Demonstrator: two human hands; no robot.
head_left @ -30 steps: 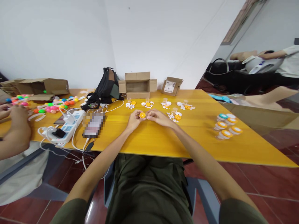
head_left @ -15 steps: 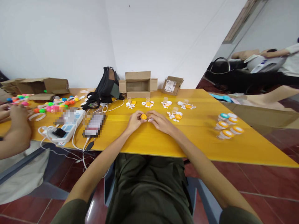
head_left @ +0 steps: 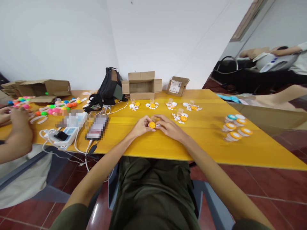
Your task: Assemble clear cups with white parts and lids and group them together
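Observation:
Between thumb and fingers, my left hand (head_left: 143, 126) grips an orange round cap (head_left: 152, 125), its ring face turned toward me. Close on its right, my right hand (head_left: 167, 127) has its fingers bent together around a small white piece (head_left: 157, 125), too small to name. Something clear shows faintly behind the cap, between the hands. Beyond the hands lie small groups of parts, each with a clear cup, a white disc, an orange cap and little white pieces; the nearest has an orange cap (head_left: 183, 118) and a clear cup (head_left: 180, 111).
Several capped clear containers (head_left: 234, 136) stand at the right. At the back are an open cardboard box (head_left: 142, 95), a smaller box (head_left: 177, 87) and a black backpack (head_left: 109, 84). Leftward lie a phone (head_left: 96, 127), a power strip (head_left: 72, 135) with cables, and another person's arm (head_left: 20, 134).
My left hand has moved slightly right and toward me with the orange cap. My right hand has shifted slightly rightward, still close beside it.

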